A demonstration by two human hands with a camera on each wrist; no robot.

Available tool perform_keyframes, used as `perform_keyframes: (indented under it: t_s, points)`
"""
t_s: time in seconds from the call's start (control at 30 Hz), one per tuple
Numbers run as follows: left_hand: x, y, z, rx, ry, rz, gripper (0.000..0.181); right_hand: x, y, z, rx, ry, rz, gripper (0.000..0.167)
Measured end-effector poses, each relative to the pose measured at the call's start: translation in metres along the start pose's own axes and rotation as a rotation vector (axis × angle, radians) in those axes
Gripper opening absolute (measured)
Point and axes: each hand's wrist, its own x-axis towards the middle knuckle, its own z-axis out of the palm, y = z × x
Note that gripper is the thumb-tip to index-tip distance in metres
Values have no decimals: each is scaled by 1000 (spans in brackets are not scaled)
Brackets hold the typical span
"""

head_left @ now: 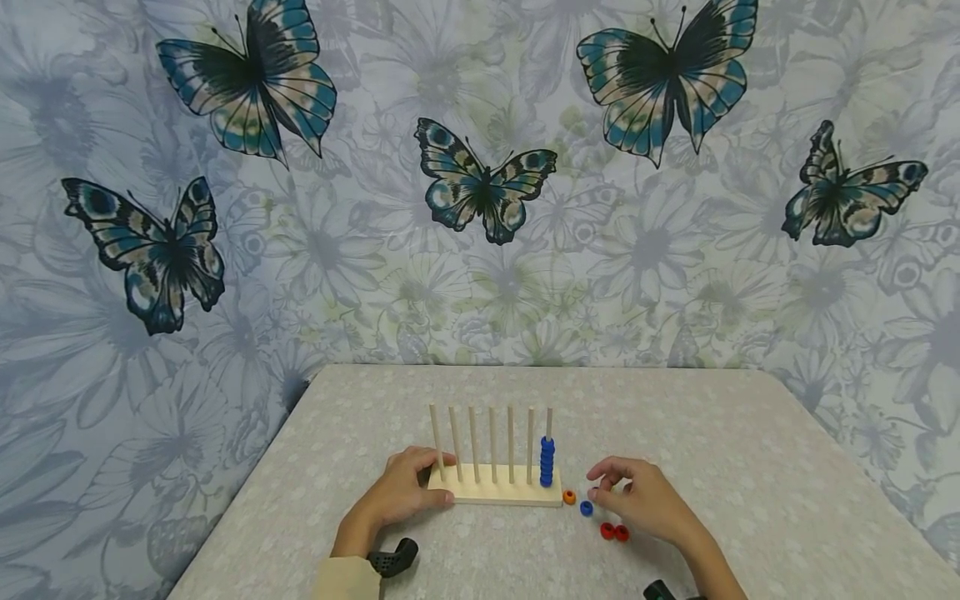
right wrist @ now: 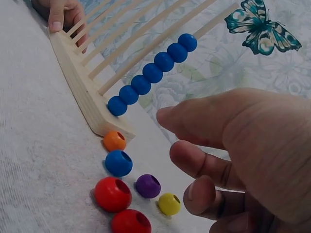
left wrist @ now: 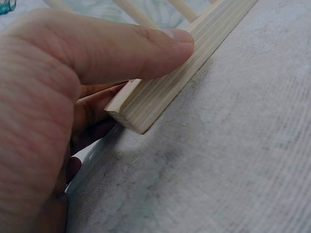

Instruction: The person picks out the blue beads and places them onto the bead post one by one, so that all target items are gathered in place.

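A pale wooden peg stand (head_left: 495, 499) with several upright pegs stands on the table. My left hand (head_left: 401, 487) grips its left end, thumb (left wrist: 165, 53) on the front side and fingers behind. On the rightmost peg is a column of blue beads (right wrist: 152, 73); the other pegs are bare. My right hand (head_left: 651, 500) hovers right of the stand, fingers bent loosely, nothing visible between them. Near it lie an orange bead (right wrist: 112, 141), a blue bead (right wrist: 115, 165), a purple bead (right wrist: 146, 188), a yellow bead (right wrist: 168, 207) and two red beads (right wrist: 110, 196).
A light patterned cloth covers the table (head_left: 300, 517). Behind it rises a wall with flower print and several butterfly pictures (head_left: 487, 187). Dark wrist devices (head_left: 393, 557) are on both arms.
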Motion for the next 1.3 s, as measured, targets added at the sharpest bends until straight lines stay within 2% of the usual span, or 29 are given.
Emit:
perform_keyframes:
  t_s: [0.33, 0.57, 0.97, 1.17, 1.3]
  points:
    - [-2, 0, 0, 14, 9, 16, 42, -3, 7, 1, 67, -122, -55, 27]
    - [-3, 3, 0, 17, 3, 9, 46, -4, 12, 1, 109, -167, -90, 27]
    - [-2, 0, -1, 19, 6, 2, 44, 1, 20, 7, 75, -169, -108, 25]
    - [-1, -1, 0, 13, 6, 26, 42, 2, 20, 9, 60, -159, -90, 25]
    - [0, -1, 0, 12, 1, 15, 42, 2, 20, 10, 44, -150, -81, 25]
